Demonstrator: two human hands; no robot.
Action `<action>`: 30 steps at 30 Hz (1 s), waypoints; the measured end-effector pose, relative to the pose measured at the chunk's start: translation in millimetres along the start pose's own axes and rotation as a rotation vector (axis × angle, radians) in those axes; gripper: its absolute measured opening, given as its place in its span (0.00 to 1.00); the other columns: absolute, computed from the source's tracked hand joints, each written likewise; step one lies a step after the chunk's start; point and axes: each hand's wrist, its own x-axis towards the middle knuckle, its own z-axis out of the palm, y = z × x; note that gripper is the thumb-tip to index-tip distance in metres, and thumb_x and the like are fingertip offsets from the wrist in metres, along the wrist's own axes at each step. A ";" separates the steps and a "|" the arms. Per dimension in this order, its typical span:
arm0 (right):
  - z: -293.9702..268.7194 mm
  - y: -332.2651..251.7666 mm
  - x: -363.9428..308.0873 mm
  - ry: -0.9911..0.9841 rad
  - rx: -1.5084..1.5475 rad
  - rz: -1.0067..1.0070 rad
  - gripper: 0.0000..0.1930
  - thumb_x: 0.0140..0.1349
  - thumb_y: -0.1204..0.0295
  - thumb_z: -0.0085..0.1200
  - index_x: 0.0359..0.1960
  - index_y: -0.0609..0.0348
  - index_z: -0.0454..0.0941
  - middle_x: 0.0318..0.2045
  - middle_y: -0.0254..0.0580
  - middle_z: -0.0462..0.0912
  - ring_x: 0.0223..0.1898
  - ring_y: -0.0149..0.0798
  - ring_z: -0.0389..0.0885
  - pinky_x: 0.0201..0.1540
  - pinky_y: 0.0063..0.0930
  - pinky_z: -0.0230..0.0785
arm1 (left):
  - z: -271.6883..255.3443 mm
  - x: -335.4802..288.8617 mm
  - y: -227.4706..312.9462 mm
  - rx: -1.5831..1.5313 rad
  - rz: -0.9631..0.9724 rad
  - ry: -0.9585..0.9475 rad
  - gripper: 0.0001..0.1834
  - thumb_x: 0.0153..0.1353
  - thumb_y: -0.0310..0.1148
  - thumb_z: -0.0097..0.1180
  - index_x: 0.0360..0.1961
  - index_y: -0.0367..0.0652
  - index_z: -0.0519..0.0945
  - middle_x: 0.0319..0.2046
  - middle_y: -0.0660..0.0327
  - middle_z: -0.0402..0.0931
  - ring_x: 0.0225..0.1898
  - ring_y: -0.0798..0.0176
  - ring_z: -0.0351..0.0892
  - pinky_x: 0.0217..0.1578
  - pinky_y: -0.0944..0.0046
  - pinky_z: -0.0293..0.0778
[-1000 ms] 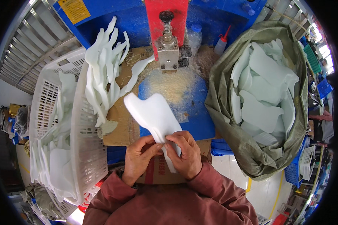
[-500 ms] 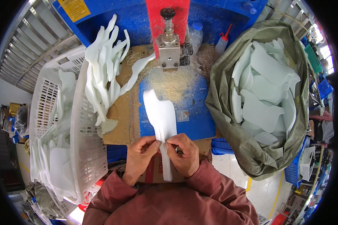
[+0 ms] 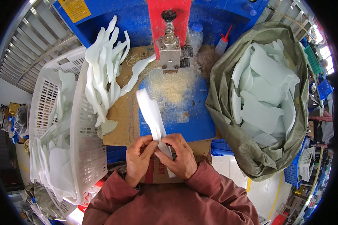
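Centrally held: white curved piece, its far end over the blue board.
My left hand pinches its near part between thumb and finger; my right hand grips just beside. A white basket stands at left, an olive sack at right.

Upper left here, grey metal slatted panelling curves above a plain pale wall; down right, glossy off-white floor tiles carry narrow yellow stripes, and bright white window panes glare at the right rim!
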 end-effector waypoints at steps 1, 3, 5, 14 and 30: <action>-0.6 0.2 0.5 -0.013 -0.030 0.001 0.20 0.58 0.78 0.69 0.51 0.61 0.77 0.47 0.49 0.80 0.49 0.52 0.81 0.50 0.40 0.76 | -0.1 -0.7 0.6 -0.029 0.008 -0.009 0.09 0.72 0.23 0.60 0.50 0.32 0.82 0.37 0.59 0.86 0.37 0.72 0.84 0.40 0.70 0.80; -3.3 1.2 2.0 -0.029 -0.024 0.062 0.19 0.58 0.79 0.68 0.50 0.60 0.76 0.46 0.49 0.80 0.48 0.52 0.81 0.50 0.40 0.76 | 0.0 -3.3 3.5 0.019 0.012 -0.030 0.09 0.73 0.23 0.59 0.50 0.32 0.82 0.38 0.58 0.86 0.39 0.71 0.85 0.41 0.69 0.81; -4.9 1.3 2.8 -0.031 -0.021 0.090 0.18 0.58 0.81 0.67 0.49 0.60 0.76 0.45 0.49 0.80 0.47 0.52 0.82 0.49 0.39 0.76 | 0.7 -5.1 6.5 0.007 -0.004 -0.055 0.09 0.74 0.24 0.58 0.51 0.32 0.82 0.40 0.58 0.86 0.41 0.70 0.85 0.43 0.69 0.81; -18.0 7.2 -1.0 -0.021 -0.052 0.073 0.09 0.61 0.80 0.61 0.43 0.58 0.79 0.40 0.50 0.82 0.43 0.56 0.83 0.45 0.44 0.78 | -21.5 4.8 7.6 0.016 -0.128 -0.120 0.14 0.70 0.26 0.63 0.54 0.35 0.81 0.48 0.58 0.84 0.45 0.66 0.86 0.46 0.67 0.81; -29.7 5.2 -6.2 -0.279 0.315 0.274 0.16 0.56 0.79 0.70 0.48 0.64 0.85 0.36 0.40 0.84 0.37 0.33 0.81 0.42 0.27 0.73 | -94.8 19.2 32.7 0.134 -0.105 -0.288 0.33 0.67 0.39 0.69 0.70 0.47 0.72 0.56 0.59 0.80 0.52 0.64 0.81 0.52 0.63 0.78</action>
